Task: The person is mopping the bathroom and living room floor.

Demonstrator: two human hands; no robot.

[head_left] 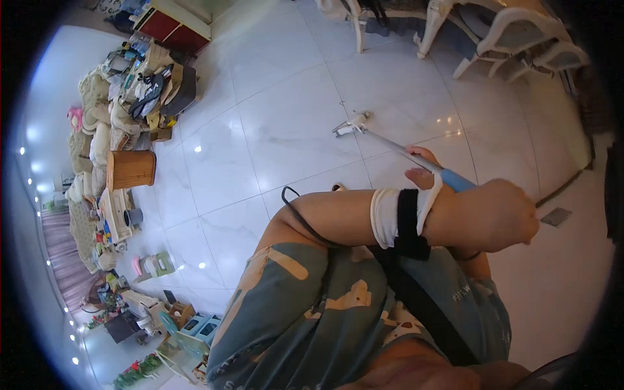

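Observation:
A mop with a jointed white head (352, 125) rests on the glossy tiled floor ahead of me. Its pole (387, 142) slants back towards me, grey low down and blue (456, 180) higher up. Fingers of my right hand (423, 163) wrap the pole just below the blue part; the rest of that arm passes behind my left forearm. My left hand (509, 214), a closed fist near the camera, sits at the upper end of the pole and hides it. A white band (385, 218) and a black strap (410, 222) circle my left forearm.
White chairs (519, 31) stand at the top right. A cluttered sofa (85, 146), a wooden cabinet (130, 169) and a grey bin (132, 217) line the left. A red-fronted cabinet (178, 29) is at the top left. A flat grey piece (555, 217) lies on the floor at right.

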